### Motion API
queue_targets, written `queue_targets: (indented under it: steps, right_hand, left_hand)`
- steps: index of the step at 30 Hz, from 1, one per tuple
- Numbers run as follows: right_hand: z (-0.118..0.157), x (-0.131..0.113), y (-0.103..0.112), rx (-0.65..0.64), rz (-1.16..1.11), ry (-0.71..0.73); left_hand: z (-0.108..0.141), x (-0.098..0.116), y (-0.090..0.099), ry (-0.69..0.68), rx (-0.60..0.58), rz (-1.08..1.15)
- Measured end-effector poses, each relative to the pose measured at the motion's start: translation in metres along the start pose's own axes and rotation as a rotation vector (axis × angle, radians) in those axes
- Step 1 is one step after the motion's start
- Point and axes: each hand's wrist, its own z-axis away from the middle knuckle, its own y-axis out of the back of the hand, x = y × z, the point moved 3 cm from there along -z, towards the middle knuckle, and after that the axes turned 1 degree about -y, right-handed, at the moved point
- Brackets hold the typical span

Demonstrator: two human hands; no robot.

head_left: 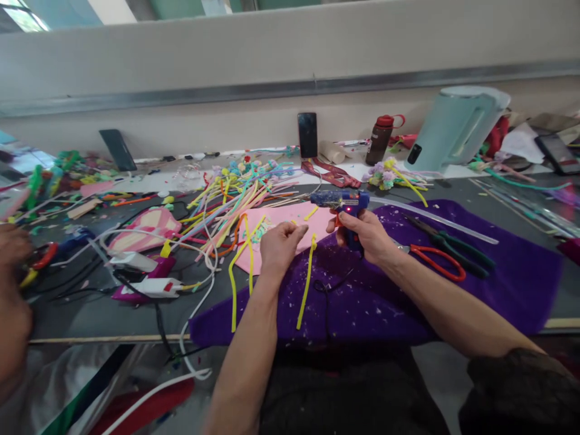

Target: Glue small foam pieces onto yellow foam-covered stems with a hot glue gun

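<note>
Right hand [368,234] wrapped round the blue glue gun [334,197], near the pink sheet [283,212]. Left hand [281,243] pinched closed; can't tell on what. Nozzle's close, so a drip could burn those fingers. Long glue stick [435,215] could snag the green-handled pliers [469,252].

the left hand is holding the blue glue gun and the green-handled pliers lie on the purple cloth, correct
Not quite: the head view shows the right hand, not the left hand, holding the blue glue gun. The green-handled pliers do lie on the purple cloth.
</note>
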Motion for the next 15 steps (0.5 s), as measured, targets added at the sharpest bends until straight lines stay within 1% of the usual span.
queue_targets:
  steps: [2, 4, 5, 7, 9, 11, 13, 15]
  right_hand:
    - [0.0, -0.001, 0.0, -0.012, 0.006, 0.012]
    - [-0.001, -0.001, 0.0, -0.009, 0.009, 0.013]
    - [-0.001, 0.0, 0.001, -0.008, 0.008, 0.013]
    - [-0.002, 0.001, 0.001, -0.013, 0.001, 0.013]
    - [-0.003, 0.003, 0.002, -0.027, -0.003, 0.012]
    - [-0.003, 0.005, 0.002, -0.033, -0.001, 0.005]
    - [-0.003, 0.005, 0.002, -0.029, -0.001, -0.001]
    - [-0.003, 0.003, 0.003, -0.022, 0.001, 0.005]
  left_hand:
    - [0.002, 0.001, -0.009, 0.002, -0.081, -0.282]
    - [0.005, -0.001, -0.019, 0.04, -0.179, -0.498]
    - [0.006, -0.002, -0.023, 0.063, -0.222, -0.569]
    - [0.006, -0.006, -0.029, 0.075, -0.276, -0.633]
    - [0.005, -0.009, -0.03, 0.051, -0.292, -0.624]
    - [0.003, -0.013, -0.029, 0.042, -0.297, -0.547]
    - [0.001, -0.016, -0.024, 0.073, -0.291, -0.382]
    - [-0.001, -0.017, -0.018, 0.139, -0.277, -0.122]
